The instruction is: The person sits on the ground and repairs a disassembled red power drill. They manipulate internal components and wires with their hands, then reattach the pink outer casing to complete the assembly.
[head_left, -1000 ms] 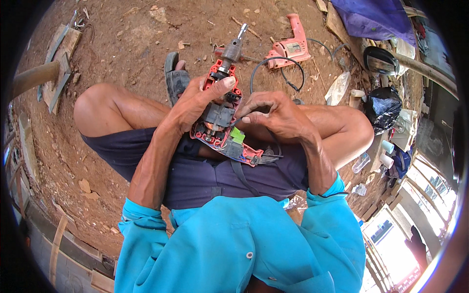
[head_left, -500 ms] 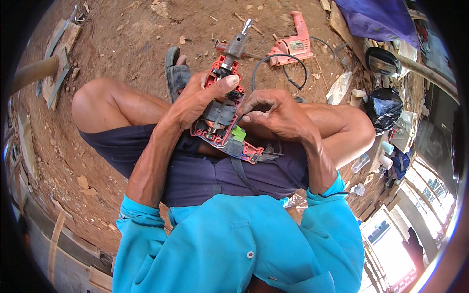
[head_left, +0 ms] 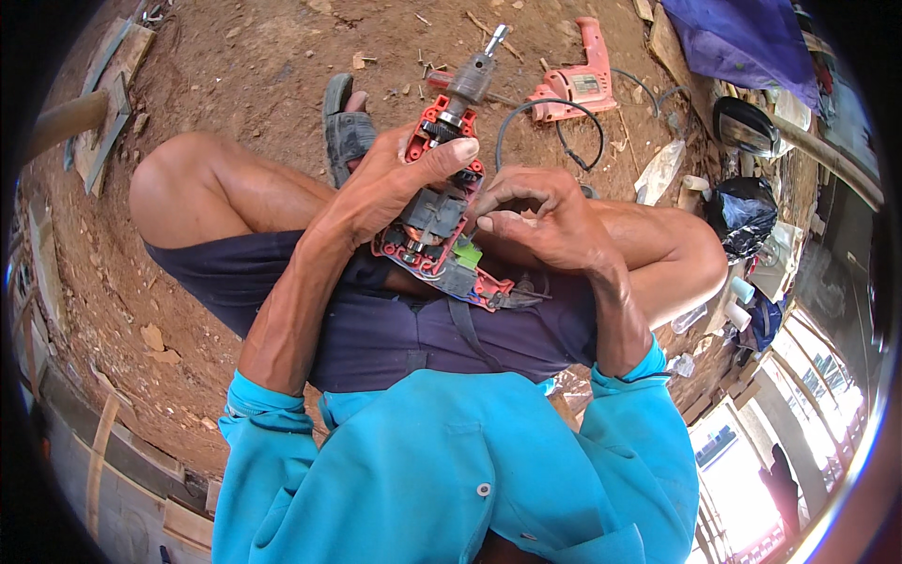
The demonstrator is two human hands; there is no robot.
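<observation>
An opened power drill [head_left: 434, 214] lies slantwise over my lap, its red half-shell showing gears, motor and wires. The metal chuck [head_left: 470, 83] with a bit points away from me. My left hand [head_left: 399, 186] is wrapped round the drill's body, thumb across the gear end. Beside the motor, on the right edge of the shell, my right hand [head_left: 554, 218] has its thumb and fingers bent together. What lies between those fingertips, if anything, cannot be made out. Near the handle sits a bright green piece [head_left: 467, 254].
On the dirt ahead lie a red drill housing shell [head_left: 578, 86], a black cable [head_left: 503, 132] and a red-handled tool [head_left: 440, 79] partly behind the chuck. Right are a black plastic bag [head_left: 742, 211] and a mirror [head_left: 742, 124]; a wooden post [head_left: 70, 122] stands left.
The view has shifted slightly, so the drill and both hands appear a little further right. My right fingers remain at the shell's edge, and my left hand keeps its hold.
</observation>
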